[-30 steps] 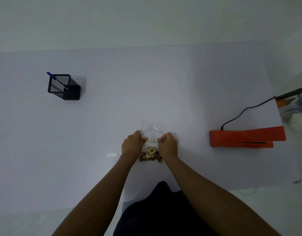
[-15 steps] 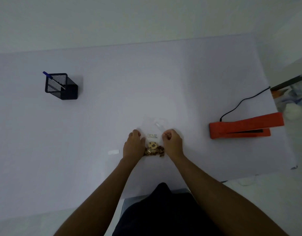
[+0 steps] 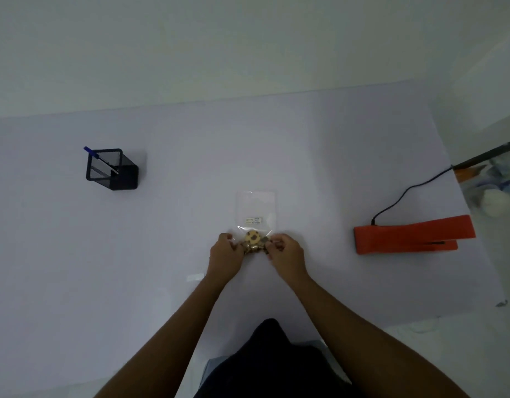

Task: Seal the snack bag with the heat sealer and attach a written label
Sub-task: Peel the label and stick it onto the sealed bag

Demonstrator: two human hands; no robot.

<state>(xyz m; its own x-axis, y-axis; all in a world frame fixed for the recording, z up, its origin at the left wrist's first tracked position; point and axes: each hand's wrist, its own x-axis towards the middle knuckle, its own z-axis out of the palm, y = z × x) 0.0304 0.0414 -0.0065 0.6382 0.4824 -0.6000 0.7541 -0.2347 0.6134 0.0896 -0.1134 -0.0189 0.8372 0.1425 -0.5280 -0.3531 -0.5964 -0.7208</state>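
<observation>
A clear snack bag (image 3: 256, 214) lies flat on the white table (image 3: 320, 156), its open end pointing away from me and brown cookies bunched at its near end. A small printed sticker sits on the bag's middle. My left hand (image 3: 225, 255) pinches the bag's near left corner and my right hand (image 3: 285, 255) pinches its near right corner. The orange heat sealer (image 3: 412, 235) lies to the right, jaw slightly ajar, a black cord running off its far end. A small white blank label (image 3: 195, 277) lies on the table left of my left wrist.
A black mesh pen holder (image 3: 111, 169) with a blue pen (image 3: 100, 159) stands at the far left. The table's right edge runs close beyond the sealer, with clutter on the floor past it. My dark clothing fills the bottom centre.
Both hands slid from the bag's middle down to its near corners. The bag now lies smoothed out flat and stretched away from me, and its sticker shows fully.
</observation>
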